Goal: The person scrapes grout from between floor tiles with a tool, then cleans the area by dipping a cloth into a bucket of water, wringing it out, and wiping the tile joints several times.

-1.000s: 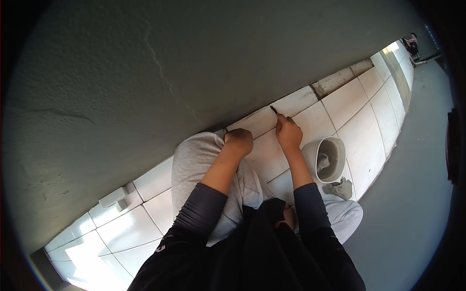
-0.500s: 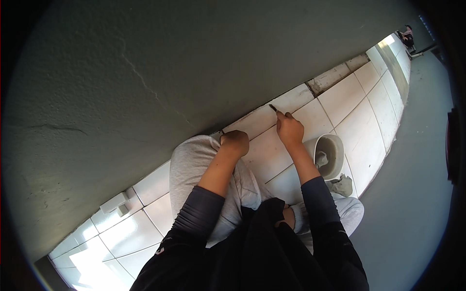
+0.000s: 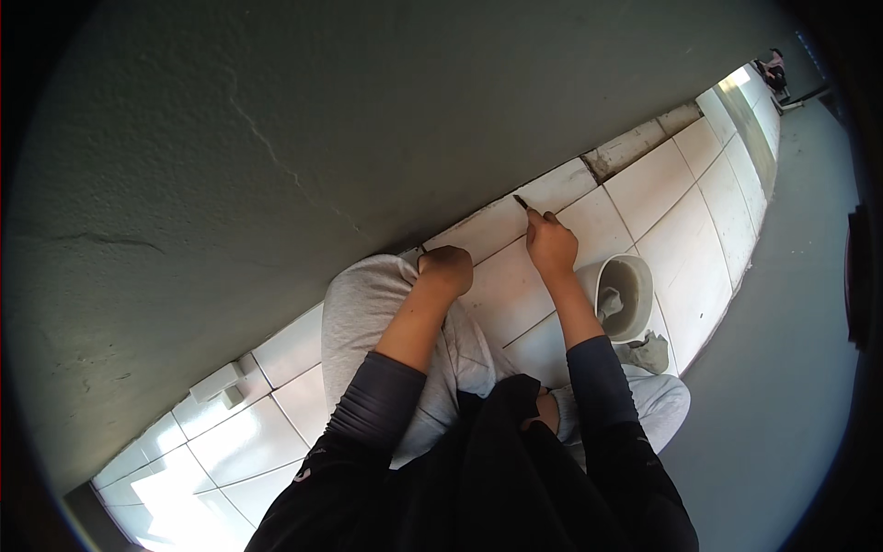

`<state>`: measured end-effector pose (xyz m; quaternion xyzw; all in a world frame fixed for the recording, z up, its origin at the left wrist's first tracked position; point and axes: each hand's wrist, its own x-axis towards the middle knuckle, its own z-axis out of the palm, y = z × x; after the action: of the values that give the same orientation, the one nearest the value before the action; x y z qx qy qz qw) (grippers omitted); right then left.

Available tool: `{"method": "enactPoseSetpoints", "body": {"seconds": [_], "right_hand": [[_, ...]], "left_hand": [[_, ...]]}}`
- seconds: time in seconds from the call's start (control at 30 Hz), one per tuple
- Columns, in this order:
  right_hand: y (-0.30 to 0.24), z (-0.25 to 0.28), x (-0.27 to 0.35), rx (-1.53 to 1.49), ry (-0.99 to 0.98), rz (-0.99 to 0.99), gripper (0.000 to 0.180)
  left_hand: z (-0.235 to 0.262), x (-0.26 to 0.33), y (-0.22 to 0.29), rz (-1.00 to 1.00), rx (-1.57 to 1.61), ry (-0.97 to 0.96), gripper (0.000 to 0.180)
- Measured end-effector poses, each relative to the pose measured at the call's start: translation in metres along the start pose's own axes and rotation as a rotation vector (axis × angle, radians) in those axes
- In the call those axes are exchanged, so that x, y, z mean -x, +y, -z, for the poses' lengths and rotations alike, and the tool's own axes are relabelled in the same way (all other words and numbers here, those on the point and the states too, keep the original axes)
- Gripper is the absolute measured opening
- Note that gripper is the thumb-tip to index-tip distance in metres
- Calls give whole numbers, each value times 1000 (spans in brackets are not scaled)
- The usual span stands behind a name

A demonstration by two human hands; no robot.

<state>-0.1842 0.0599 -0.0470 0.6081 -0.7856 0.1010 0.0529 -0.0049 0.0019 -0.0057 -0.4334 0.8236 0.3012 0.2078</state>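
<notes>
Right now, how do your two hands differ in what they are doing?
The right hand reaches farther out and pinches a thin dark tool against a tile joint; the left hand holds no visible tool. The left hand is curled into a fist resting at the raised knee, while the right hand sits over the white tiles. Both are bare, with dark grey sleeves pushed up the forearms.

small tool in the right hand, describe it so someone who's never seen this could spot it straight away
Start at the big grey-green wall and follow its lower edge to the row of white tiles. The right hand rests there, and the tool pokes out above its fingers, tip at the tile joint near the wall. It is the only thin dark sliver against the pale tiles; the bucket nearby is round.
</notes>
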Motion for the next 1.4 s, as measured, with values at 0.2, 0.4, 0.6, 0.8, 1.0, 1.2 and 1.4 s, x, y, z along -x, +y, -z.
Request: {"method": "enactPoseSetpoints", "body": {"seconds": [0.2, 0.4, 0.6, 0.8, 1.0, 1.2, 1.4], "right_hand": [[-2, -1, 0, 24, 10, 24, 24], [-4, -4, 4, 15, 37, 106, 23], [-6, -6, 5, -8, 39, 52, 25], [0, -6, 0, 20, 69, -22, 27], [6, -5, -6, 29, 69, -37, 27], [5, -4, -4, -19, 57, -21, 24], [6, -4, 0, -13, 77, 4, 25]], "left_hand": [[1, 1, -1, 5, 3, -11, 25], [-1, 0, -1, 8, -7, -5, 25], [-1, 0, -1, 6, -1, -6, 26], [-2, 0, -2, 5, -1, 9, 25], [-3, -2, -2, 4, -9, 1, 25], [-1, 0, -1, 2, -9, 4, 25], [0, 0, -1, 8, 2, 3, 25]]}}
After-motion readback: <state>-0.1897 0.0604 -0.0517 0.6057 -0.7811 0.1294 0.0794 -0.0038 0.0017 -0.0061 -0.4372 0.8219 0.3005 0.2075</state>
